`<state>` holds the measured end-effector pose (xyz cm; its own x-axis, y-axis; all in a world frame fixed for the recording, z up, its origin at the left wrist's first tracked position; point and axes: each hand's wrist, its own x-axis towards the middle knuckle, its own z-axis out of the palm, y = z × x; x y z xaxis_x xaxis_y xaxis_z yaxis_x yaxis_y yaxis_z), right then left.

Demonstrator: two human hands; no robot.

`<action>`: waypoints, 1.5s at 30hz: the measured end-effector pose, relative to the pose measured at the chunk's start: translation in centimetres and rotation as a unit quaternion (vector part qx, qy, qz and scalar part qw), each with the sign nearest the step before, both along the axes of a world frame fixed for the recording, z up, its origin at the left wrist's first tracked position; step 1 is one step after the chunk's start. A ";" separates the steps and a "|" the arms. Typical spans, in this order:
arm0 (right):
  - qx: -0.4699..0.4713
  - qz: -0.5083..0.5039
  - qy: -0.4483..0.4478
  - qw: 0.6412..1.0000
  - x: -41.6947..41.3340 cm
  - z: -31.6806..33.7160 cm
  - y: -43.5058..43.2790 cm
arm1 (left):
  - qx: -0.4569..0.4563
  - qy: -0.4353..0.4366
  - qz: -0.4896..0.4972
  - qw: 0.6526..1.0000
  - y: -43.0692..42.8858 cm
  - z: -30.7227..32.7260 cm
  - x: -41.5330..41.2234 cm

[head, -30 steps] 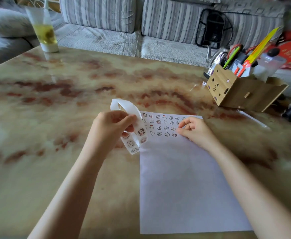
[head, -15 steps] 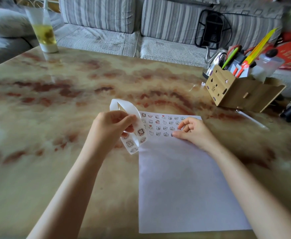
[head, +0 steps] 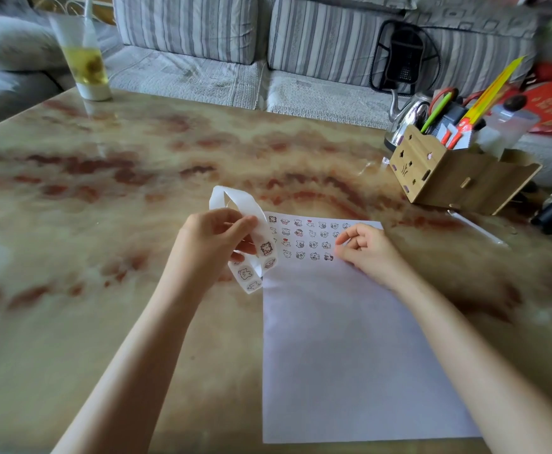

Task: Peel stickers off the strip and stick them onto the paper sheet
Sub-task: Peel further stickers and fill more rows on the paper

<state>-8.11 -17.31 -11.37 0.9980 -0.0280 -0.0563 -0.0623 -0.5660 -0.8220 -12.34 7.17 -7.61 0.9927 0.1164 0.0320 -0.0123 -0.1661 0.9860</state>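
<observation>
Head view: my left hand [head: 215,244] pinches the looped sticker strip [head: 249,275] just off the far left corner of the sheet [head: 350,355], which lies on the counter [head: 104,224]. My right hand [head: 369,250], fingers curled, rests on the sheet's far right edge, thumb beside the rows of stickers [head: 300,238]; whether it pinches anything, I cannot tell.

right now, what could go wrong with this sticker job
The strip, looped in the left hand, hangs at the left edge of the paper sheet; a lifted sticker might catch there. The sheet lies loose on the glossy table with only the right hand on it, so it may slide and skew the rows. The stuck stickers sit close together, so the next could overlap one.
</observation>
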 end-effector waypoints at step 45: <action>0.074 0.083 -0.208 0.972 -4.9 3.7 8.5 | -0.031 0.037 -0.048 0.998 -0.4 0.8 -0.8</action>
